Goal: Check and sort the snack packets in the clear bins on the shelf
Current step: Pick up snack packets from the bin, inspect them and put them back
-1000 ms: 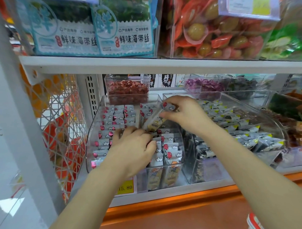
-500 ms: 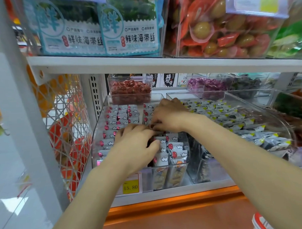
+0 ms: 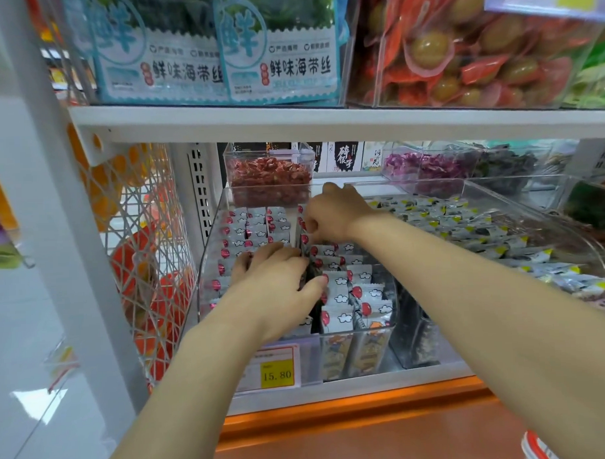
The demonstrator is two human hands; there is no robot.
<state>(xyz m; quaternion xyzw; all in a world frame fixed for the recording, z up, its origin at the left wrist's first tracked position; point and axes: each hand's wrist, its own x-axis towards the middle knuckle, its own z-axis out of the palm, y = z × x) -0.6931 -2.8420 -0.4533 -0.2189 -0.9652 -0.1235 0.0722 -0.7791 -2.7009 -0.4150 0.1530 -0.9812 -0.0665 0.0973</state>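
At the near edge of the shelf, low at six o'clock, a yellow price tag (image 3: 277, 374) reading 15.80 hangs on the front of the clear bin (image 3: 367, 350). Inside it, snack packets (image 3: 341, 296), white with red balloons and clouds, stand on edge in rows running toward twelve o'clock. The left hand (image 3: 279, 285) lies over the rows mid-bin. Its fingers bend down onto packets at its eleven o'clock and its thumb touches one at its three o'clock. Whether it grasps any cannot be told. Farther in, at its one o'clock, the right hand (image 3: 335, 214) is curled tight, fingertips buried among the rear packets. What they pinch, if anything, is hidden. At three o'clock a second clear bin (image 3: 412, 182) holds yellow-cornered packets (image 3: 465, 230). Behind, at twelve o'clock, stands a small tub of red snacks (image 3: 268, 175). Above the shelf board (image 3: 325, 125) sit seaweed packs (image 3: 274, 58).
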